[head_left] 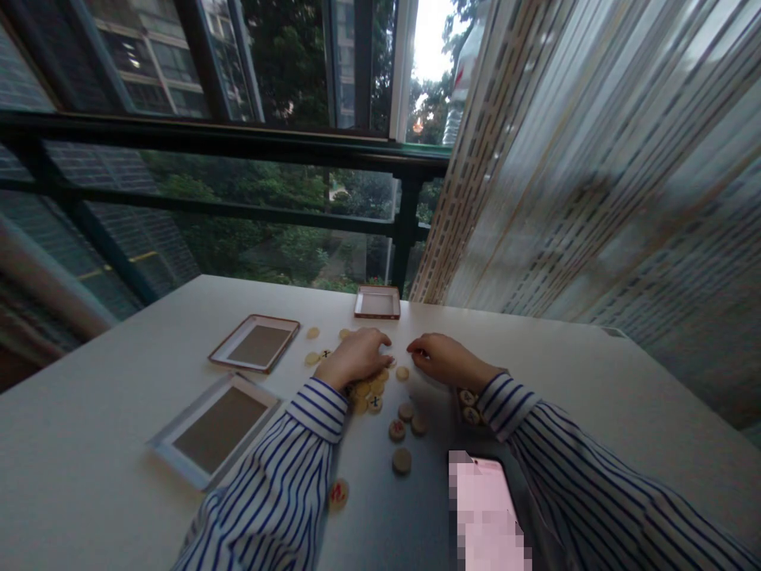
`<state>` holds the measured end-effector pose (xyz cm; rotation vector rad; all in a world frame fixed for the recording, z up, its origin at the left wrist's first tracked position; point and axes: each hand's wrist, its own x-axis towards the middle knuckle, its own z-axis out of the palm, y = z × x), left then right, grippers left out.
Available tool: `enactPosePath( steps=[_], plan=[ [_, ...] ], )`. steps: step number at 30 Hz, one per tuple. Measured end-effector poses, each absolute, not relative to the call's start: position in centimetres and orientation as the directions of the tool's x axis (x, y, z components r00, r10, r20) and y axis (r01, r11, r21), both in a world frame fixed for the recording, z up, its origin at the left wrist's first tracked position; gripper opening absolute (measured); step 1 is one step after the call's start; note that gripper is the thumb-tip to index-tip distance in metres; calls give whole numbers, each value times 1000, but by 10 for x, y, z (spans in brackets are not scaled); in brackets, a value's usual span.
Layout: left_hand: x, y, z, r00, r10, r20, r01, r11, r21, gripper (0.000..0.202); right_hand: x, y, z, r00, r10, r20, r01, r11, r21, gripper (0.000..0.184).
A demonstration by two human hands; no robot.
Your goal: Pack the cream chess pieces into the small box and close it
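Observation:
My left hand [359, 354] reaches over a loose pile of round xiangqi pieces [367, 390], palm down, thumb and fingers apart. A pale piece lies just under its fingertips, and a single piece [403, 373] rests on the table between my hands. My right hand [450, 360] is curled, its fingertips drawn together; whatever they hold is hidden. Below its wrist, a small box [460, 412] holds several marked pieces, partly covered by my sleeve. Nearer to me are several more pieces, one with a red character [397, 430], and another red-marked piece [338, 494] beside my left sleeve.
Two shallow rectangular trays stand on the left, one brown-rimmed [219, 354] and one pale [172, 444]. A small box [377, 316] sits at the white table's [535, 341] far edge. A phone [491, 507] lies in front. Beyond are a railing [238, 136] and curtain [594, 159].

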<state>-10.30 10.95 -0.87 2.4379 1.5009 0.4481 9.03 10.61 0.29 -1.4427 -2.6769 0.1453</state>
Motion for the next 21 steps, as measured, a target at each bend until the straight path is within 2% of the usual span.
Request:
enactPosePath(
  steps=[7,21],
  plan=[
    [-98,110,-16,459,877,138,825,-479,299,38,88,106,-5,-559,829,-6,823,554,-124,37],
    [-92,109,-20,438,891,123,845,-454,283,30,96,102,-3,-548,837,-3,831,544,-119,37]
  ],
)
